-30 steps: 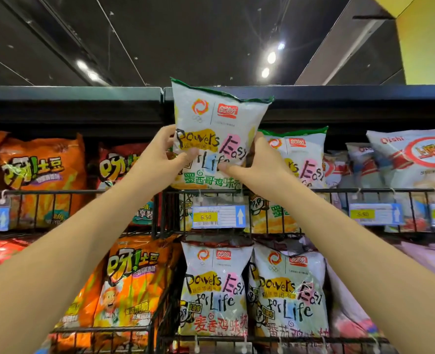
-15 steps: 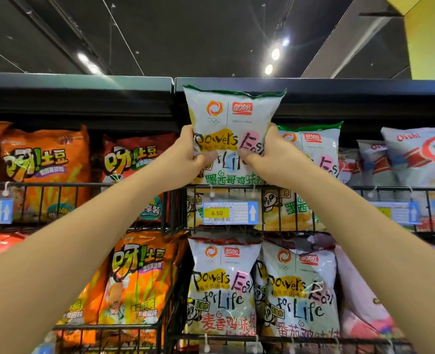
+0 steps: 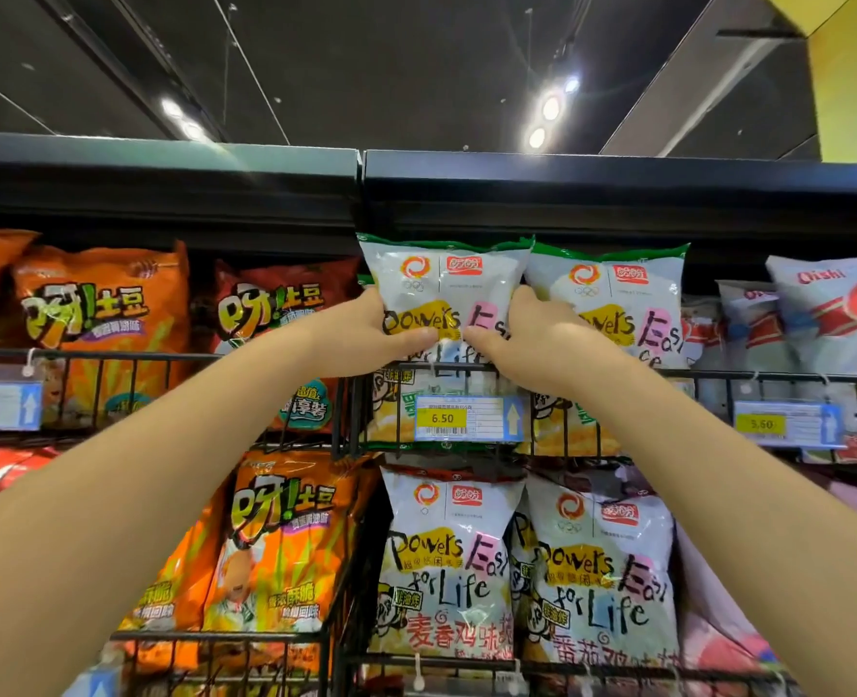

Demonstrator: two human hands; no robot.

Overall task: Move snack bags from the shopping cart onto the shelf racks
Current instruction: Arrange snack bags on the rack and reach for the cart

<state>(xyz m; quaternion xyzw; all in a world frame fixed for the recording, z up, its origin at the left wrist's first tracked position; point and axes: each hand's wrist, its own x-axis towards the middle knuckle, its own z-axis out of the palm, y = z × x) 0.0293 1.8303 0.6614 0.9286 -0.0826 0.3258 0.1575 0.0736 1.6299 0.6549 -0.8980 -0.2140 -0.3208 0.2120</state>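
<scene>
A white snack bag with a green top edge (image 3: 446,279) stands in the upper wire rack (image 3: 466,367), its lower half behind the rack's front rail. My left hand (image 3: 366,334) grips the bag's left side, thumb across the front. My right hand (image 3: 532,334) grips its right side the same way. A matching white bag (image 3: 617,304) stands right beside it in the same rack. The shopping cart is out of view.
Orange and red snack bags (image 3: 104,314) fill the rack to the left. White Oishi bags (image 3: 828,314) stand at the right. A lower rack holds more white bags (image 3: 446,560). A price tag reading 6.50 (image 3: 466,419) hangs on the rail. A dark shelf top (image 3: 567,193) overhangs.
Both hands have lowered the white bag from in front of the shelf top down into the upper rack, so its bottom now sits behind the rail.
</scene>
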